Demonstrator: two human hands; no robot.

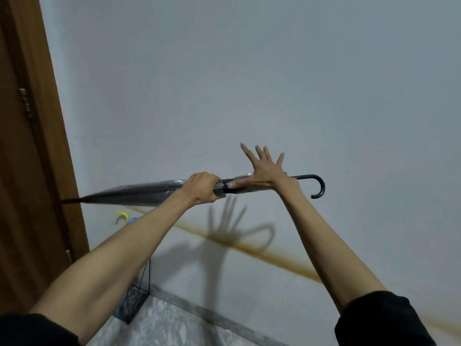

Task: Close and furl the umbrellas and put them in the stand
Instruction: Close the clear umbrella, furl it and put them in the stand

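Roughly horizontal umbrella (139, 193), tip (71, 201) left twd door (30, 171), hook handle (317, 186) right

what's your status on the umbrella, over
Left grip wrapped round umbrella, closed, held level. Right grip open and spread, thumb on its dark band. Not in stand yet; stand low by door, partly behind left arm.

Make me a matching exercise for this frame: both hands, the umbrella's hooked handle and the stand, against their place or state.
1 left hand
2 right hand
3 hooked handle
4 stand

A on the floor beside the door
B spread open, thumb on the umbrella
C curled round the furled umbrella
D jutting out past the right wrist

Pairs: 1-C, 2-B, 3-D, 4-A
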